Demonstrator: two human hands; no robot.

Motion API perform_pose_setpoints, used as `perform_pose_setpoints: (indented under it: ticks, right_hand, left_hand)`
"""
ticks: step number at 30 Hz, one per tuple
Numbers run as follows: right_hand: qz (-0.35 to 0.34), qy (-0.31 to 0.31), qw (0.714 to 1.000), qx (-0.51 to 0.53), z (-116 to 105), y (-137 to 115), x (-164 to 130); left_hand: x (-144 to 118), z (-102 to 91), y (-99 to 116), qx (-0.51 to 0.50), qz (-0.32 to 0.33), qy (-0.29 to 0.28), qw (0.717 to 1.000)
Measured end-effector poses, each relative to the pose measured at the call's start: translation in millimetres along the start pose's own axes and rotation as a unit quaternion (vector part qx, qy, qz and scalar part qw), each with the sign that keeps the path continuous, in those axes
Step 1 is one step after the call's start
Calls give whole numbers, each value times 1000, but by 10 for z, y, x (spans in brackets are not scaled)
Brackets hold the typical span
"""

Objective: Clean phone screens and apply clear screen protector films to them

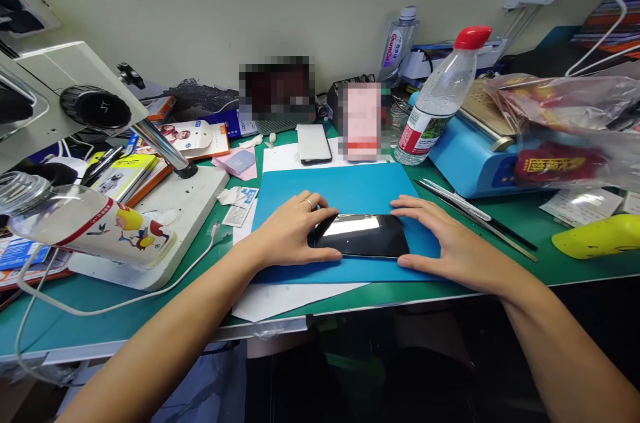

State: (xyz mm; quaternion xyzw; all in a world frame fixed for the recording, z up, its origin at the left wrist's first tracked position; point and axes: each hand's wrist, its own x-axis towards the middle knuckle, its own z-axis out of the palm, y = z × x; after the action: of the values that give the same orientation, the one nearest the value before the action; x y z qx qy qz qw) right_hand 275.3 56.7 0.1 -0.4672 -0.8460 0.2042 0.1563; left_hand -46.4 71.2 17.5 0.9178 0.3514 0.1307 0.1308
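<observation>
A black smartphone [360, 236] lies sideways, screen up, over the blue mat [340, 183]; its glass throws back a bright white reflection. My left hand [287, 233] grips its left end, thumb on the near edge and fingers on the far edge, a ring on one finger. At the opposite end, my right hand [445, 243] holds the phone's corners between thumb and fingertips. Whether the phone rests fully on the mat or is slightly raised, I cannot tell. White paper [295, 300] sticks out from under the mat.
On the right are tweezers [480, 216], a red-capped bottle [425, 116], a blue device [470, 156] and a yellow object [597, 236]. A microscope stand [170, 150], a jar [95, 223] and a white cable [165, 290] occupy the left. A white phone-shaped item [314, 143] lies behind.
</observation>
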Motion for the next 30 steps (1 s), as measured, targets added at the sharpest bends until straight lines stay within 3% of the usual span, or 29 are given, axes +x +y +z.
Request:
perform_pose_setpoints:
  ticks: [30]
  right_hand:
    - [-14, 1, 1000, -17, 28, 40, -4]
  left_hand:
    - [4, 5, 13, 16, 1, -1, 1000]
